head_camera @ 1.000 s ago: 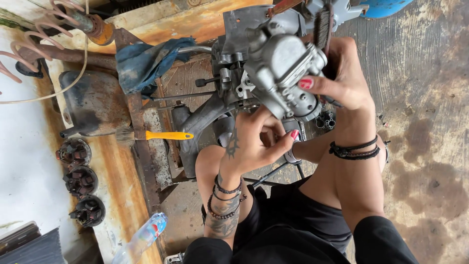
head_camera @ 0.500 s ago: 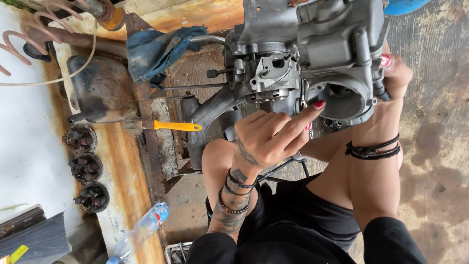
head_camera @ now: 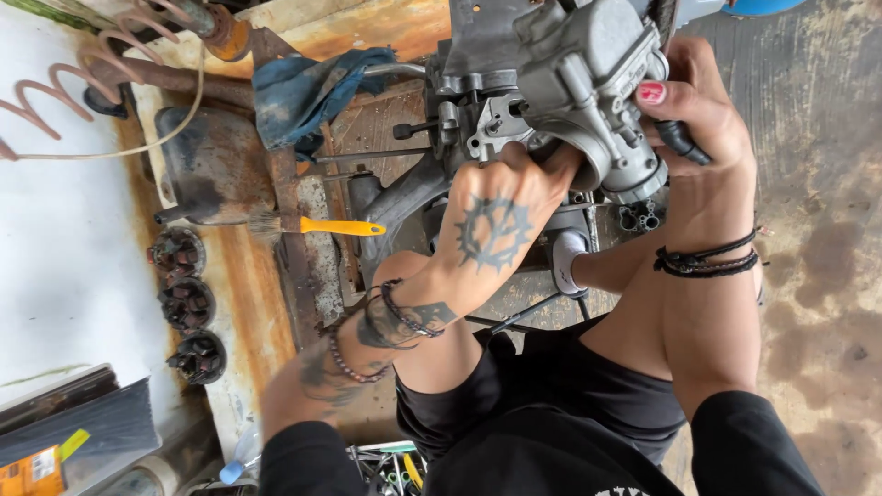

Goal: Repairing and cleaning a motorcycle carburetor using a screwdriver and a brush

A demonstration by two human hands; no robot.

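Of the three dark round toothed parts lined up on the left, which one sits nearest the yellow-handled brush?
The top toothed part, just below the brush bristles; the other two lie farther down.

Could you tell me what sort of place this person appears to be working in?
Probably an informal repair workshop for small engines. The left hand and right hand grip a grey cast-metal carburettor body; a yellow-handled paintbrush lies on a rusty metal bench beside three black toothed gear parts.

Both hands crowd the grey engine casing (head_camera: 570, 73): the left hand (head_camera: 496, 225) presses its underside, the right hand (head_camera: 703, 119) wraps its far edge, leaving little gap between. Knees close off the space below. Left of the casing, a yellow-handled brush (head_camera: 317, 226), blue rag (head_camera: 308, 92) and black gears (head_camera: 184, 303) clutter the desk (head_camera: 266, 303); the concrete floor (head_camera: 818, 276) on the right seems open.
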